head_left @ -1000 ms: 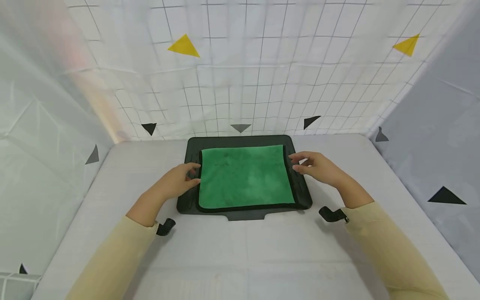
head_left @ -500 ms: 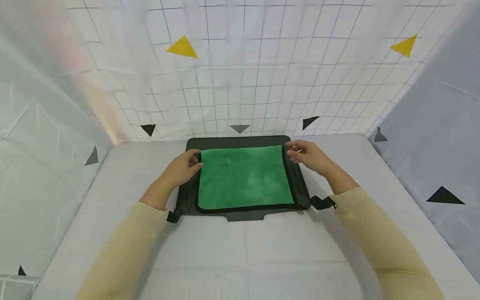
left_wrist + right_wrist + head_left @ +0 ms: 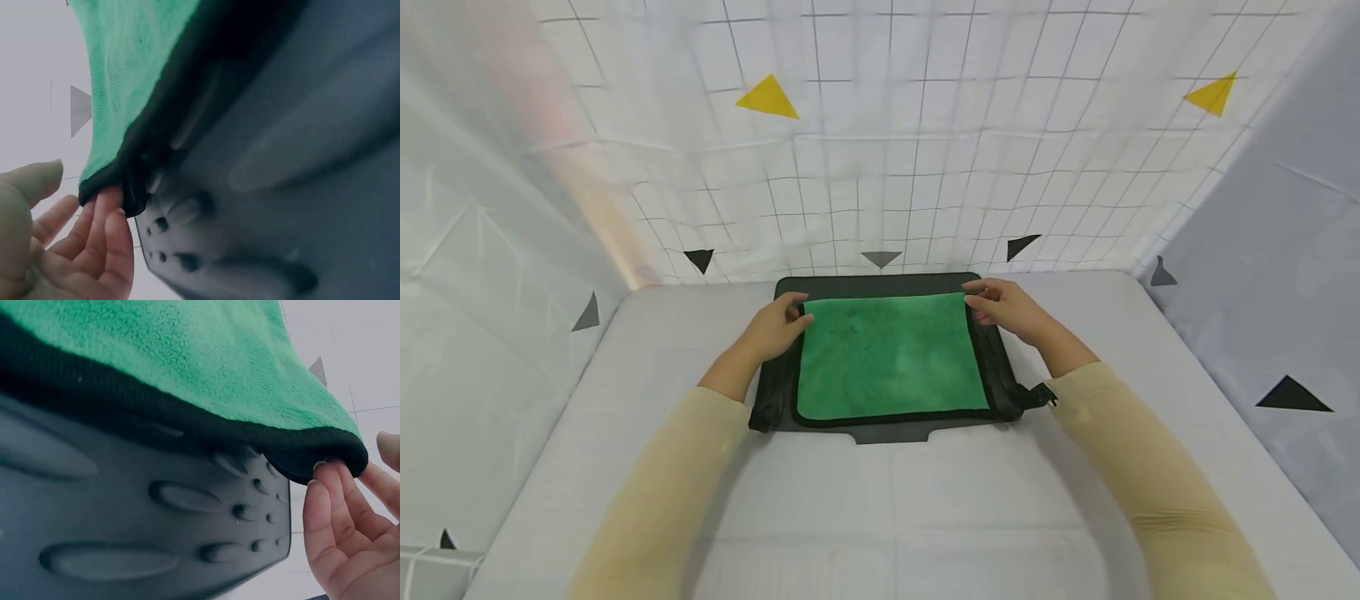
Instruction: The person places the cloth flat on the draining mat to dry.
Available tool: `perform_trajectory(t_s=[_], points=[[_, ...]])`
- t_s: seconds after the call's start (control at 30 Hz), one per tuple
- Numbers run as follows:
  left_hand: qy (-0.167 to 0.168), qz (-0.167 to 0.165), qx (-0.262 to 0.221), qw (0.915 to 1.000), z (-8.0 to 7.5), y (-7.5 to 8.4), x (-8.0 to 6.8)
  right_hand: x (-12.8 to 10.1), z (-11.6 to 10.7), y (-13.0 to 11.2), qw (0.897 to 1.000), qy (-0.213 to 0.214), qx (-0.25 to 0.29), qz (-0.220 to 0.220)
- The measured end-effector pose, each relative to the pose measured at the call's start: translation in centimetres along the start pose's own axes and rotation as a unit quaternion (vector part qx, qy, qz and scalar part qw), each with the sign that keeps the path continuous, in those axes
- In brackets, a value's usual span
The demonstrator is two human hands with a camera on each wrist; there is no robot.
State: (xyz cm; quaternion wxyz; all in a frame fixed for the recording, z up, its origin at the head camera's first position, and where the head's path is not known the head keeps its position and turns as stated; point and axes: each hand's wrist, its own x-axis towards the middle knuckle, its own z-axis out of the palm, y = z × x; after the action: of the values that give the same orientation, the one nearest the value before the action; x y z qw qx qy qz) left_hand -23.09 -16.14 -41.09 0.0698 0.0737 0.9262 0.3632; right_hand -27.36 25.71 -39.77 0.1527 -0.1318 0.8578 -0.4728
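Observation:
A green fleecy cloth with black edging lies spread flat over a dark tray that has raised oval bumps. My left hand is at the cloth's far left corner. In the left wrist view, its fingers reach in under that corner while the thumb stands apart from it. At the far right corner is my right hand. The right wrist view shows its fingertips under the slightly raised, curved corner, with the thumb to one side, off the fabric.
The tray rests on a white-covered table, close to the back wall with its grid lines and coloured triangles. Pale side sheets rise at left and right. Each sleeve cuff carries a black camera mount.
Both hands have moved away from me along the cloth's sides and inward to its far corners. Tray and cloth have stayed in place in the head view.

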Motion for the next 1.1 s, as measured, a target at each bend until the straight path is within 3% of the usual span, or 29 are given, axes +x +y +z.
perform_trajectory(t_s=[0.33,0.67,0.77,0.87,1.0,1.1], points=[[-0.021,-0.025,-0.059,0.9977,0.9,0.5,0.4,0.5,0.5,0.2,1.000,-0.012,-0.001,0.023],[-0.010,0.003,-0.077,0.9970,-0.6,0.2,-1.8,-0.9,-0.4,0.7,0.999,0.040,-0.018,-0.026],[-0.020,0.007,-0.076,0.9969,-1.1,0.2,-2.5,-1.7,-0.9,0.8,0.998,0.045,-0.022,-0.029],[-0.056,0.000,-0.056,0.9968,-1.4,0.1,-2.9,-2.3,-1.3,0.9,0.999,0.014,-0.033,-0.009],[-0.118,-0.023,-0.032,0.9922,-1.3,-0.1,-3.1,-2.6,-1.3,1.4,0.996,-0.074,-0.044,0.013],[-0.148,-0.038,-0.031,0.9878,-1.1,-0.2,-3.2,-2.5,-1.1,1.7,0.992,-0.117,-0.041,0.018]])
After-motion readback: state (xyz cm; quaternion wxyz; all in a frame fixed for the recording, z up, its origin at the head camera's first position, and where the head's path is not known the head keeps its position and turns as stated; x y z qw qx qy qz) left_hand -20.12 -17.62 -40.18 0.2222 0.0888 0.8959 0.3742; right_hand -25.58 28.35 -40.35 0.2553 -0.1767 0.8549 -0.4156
